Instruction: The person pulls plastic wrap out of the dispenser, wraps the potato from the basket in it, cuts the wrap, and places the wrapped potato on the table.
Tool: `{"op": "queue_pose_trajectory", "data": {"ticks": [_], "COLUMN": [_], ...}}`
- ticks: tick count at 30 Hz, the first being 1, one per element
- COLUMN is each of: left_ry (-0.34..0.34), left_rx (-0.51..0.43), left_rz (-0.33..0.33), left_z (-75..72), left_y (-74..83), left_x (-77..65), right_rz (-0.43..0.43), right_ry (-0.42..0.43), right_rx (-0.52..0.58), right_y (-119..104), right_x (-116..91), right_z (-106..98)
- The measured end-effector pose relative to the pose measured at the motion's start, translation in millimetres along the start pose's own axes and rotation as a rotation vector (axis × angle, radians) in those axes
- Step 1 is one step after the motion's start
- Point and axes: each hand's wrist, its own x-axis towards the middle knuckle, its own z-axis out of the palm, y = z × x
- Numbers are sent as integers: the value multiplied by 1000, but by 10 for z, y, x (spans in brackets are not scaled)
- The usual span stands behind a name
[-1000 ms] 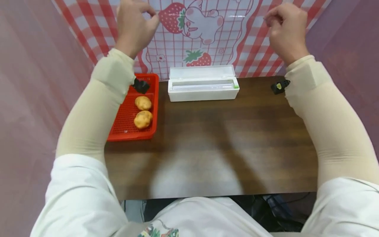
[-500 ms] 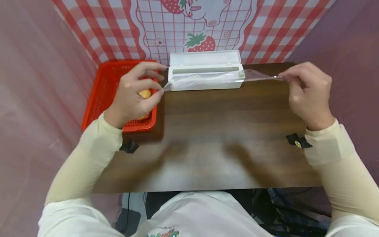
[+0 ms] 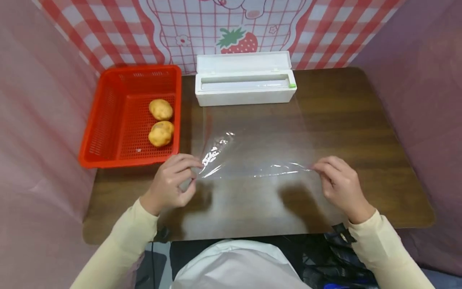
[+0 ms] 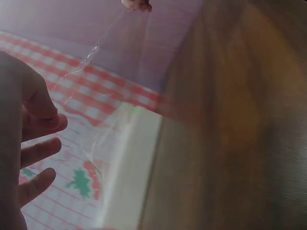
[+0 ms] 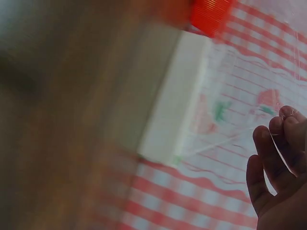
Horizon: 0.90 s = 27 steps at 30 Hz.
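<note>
A clear sheet of plastic wrap stretches from the white wrap box toward the person, above the brown table. Its near left corner is pinched by the left hand, between thumb and forefinger. At the near right corner the right hand pinches the film the same way. The wrap box stands at the back with its lid up, a roll inside and a small green piece at its right end. In the left wrist view, the left hand has its other fingers loosely spread; the right wrist view shows the right hand likewise.
To the left, a red plastic basket holds two potatoes along its right side. Behind the wooden table hangs a red checked cloth with strawberries. Pink curtains close off both sides.
Both hands have come from the back wall, past the box, down toward the person. The film has been drawn out of the box into a wide sheet between them.
</note>
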Motion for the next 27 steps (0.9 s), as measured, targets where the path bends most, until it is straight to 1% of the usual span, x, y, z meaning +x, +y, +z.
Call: {"op": "queue_pose_trajectory", "data": {"ticks": [2, 6, 10, 13, 15, 18, 21, 24, 27], "left_ry": [-55, -210, -357, -447, -483, -520, -539, -570, -602], "left_rx": [47, 161, 301, 371, 397, 431, 460, 472, 471], "left_rz": [0, 15, 29, 38, 42, 55, 89, 112, 113], "left_z": [58, 185, 356, 487, 551, 618, 647, 654, 652], "left_y": [-16, -46, -79, -74, -63, -71, -94, -112, -124], "left_x": [-64, -194, -370, -502, -567, -645, -679, -679, -656], "right_rz": [10, 47, 49, 54, 66, 89, 95, 99, 93], "right_ry": [-43, -153, -253, -317, -351, -357, -312, -268, -235], "right_rx": [-10, -77, -127, -145, -155, -161, -150, -142, -145], "right_y": [37, 122, 214, 235, 236, 229, 239, 249, 250], "right_x": [-128, -361, -542, -668, -742, -826, -884, -923, -943], "right_z": [61, 180, 351, 478, 550, 630, 684, 707, 698]}}
